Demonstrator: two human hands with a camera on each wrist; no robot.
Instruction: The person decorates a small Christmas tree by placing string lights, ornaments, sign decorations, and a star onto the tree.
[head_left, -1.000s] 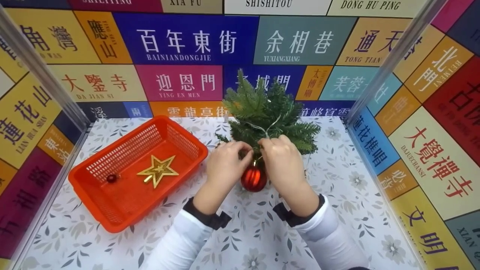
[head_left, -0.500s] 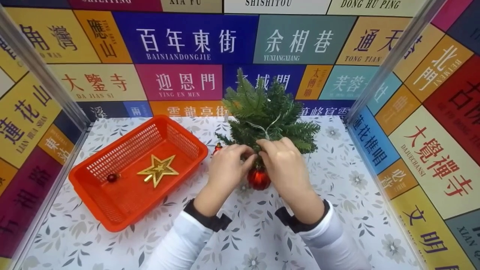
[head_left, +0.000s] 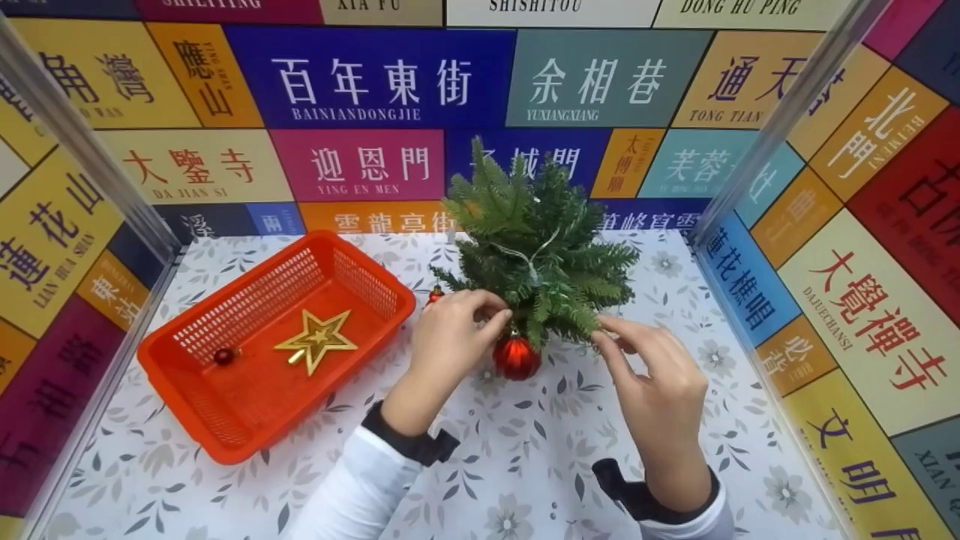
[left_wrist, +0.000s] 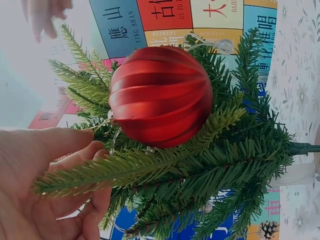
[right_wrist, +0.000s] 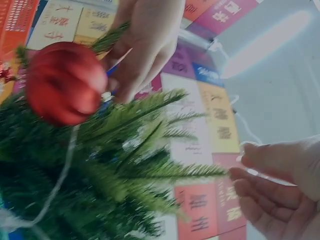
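A red ribbed Christmas ball (head_left: 517,358) hangs at the front of a small green artificial Christmas tree (head_left: 540,262). My left hand (head_left: 457,330) is at the ball's left, its thumb and finger pinching the thin gold loop by the ball's cap in the left wrist view. That ball (left_wrist: 161,96) lies among the branches there, beside the fingers. To the right, my right hand (head_left: 664,375) has thumb and forefinger slightly apart at a branch tip. In the right wrist view this right hand (right_wrist: 275,190) has a fingertip close to or touching the branch.
An orange plastic basket (head_left: 225,442) stands at the left, holding a gold star (head_left: 319,341) and a small dark red ball (head_left: 223,356). Another small red ornament (head_left: 435,295) shows behind my left hand. Clear wire lights (head_left: 532,259) run through the tree. Printed panels surround the floral tabletop.
My right hand has moved right, from beside the ball's loop to a branch tip at the tree's right. The ball has shifted slightly right; my left hand stays beside it.
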